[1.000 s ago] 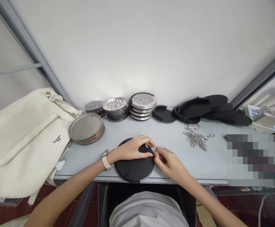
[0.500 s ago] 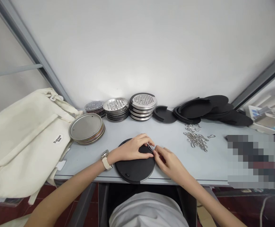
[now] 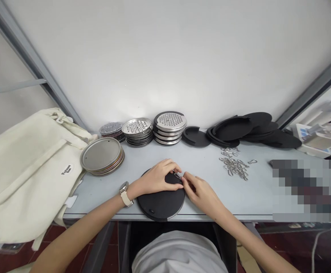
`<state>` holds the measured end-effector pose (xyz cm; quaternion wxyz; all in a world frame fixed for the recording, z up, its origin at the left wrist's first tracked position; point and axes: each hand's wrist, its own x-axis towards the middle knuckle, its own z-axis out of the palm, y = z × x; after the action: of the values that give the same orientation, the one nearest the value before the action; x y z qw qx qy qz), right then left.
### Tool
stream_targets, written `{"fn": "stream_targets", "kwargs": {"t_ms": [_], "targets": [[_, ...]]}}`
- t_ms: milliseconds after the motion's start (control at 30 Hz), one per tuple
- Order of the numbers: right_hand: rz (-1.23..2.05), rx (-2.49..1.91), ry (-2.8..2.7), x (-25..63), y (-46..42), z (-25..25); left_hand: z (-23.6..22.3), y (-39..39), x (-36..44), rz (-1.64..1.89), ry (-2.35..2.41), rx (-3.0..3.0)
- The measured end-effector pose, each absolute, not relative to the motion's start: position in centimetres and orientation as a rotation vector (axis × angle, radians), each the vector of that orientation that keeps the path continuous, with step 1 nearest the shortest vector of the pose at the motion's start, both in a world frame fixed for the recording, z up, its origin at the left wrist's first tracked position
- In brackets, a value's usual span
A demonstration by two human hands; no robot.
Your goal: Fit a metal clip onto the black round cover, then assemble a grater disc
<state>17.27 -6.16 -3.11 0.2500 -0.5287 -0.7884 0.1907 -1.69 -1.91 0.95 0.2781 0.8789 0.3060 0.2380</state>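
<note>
A black round disc (image 3: pixel 165 203) lies flat near the table's front edge, with a small dark slot close to its lower rim. Across its upper part rests my left hand (image 3: pixel 158 178), thumb on the surface and fingers curled towards the right rim, steadying it. A small silver carabiner clip (image 3: pixel 177 176) shows at that rim, between my left fingers and thumb. My right hand (image 3: pixel 201 190) pinches the clip's right end with thumb and forefinger. Whether the clip passes through the disc is hidden by the fingers.
Behind are stacks of perforated metal grater discs (image 3: pixel 171 120) and plain metal discs (image 3: pixel 101 153). Black round covers (image 3: pixel 232 129) are piled at the back right, with loose carabiner clips (image 3: pixel 235 167) before them. A cream bag (image 3: pixel 31 170) stands left.
The carabiner clip shows more clearly now, its loop turned up over the rim. My right fingertips have shifted slightly upward; my left hand stays on the disc. The whole view has shifted slightly.
</note>
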Motion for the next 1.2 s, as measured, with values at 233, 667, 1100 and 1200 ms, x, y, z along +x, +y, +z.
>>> {"fn": "stream_targets", "kwargs": {"t_ms": [233, 667, 1100, 1200], "targets": [[0.633, -1.463, -2.101, 17.05, -5.68, -2.84, 0.92, -2.08, -1.64, 0.635, 0.864, 2.476], [0.593, -1.505, -2.047, 16.93, -5.78, -3.09, 0.57, -2.40, -1.70, 0.584, 0.867, 2.797], [0.750, -1.382, -2.018, 17.45, -6.00, -3.05, 0.50, -2.35, -1.66, 0.621, 0.888, 2.784], [0.774, -1.365, -2.025, 17.54, -5.95, -3.06, 0.40, -2.34, -1.67, 0.639, 0.894, 2.765]]}}
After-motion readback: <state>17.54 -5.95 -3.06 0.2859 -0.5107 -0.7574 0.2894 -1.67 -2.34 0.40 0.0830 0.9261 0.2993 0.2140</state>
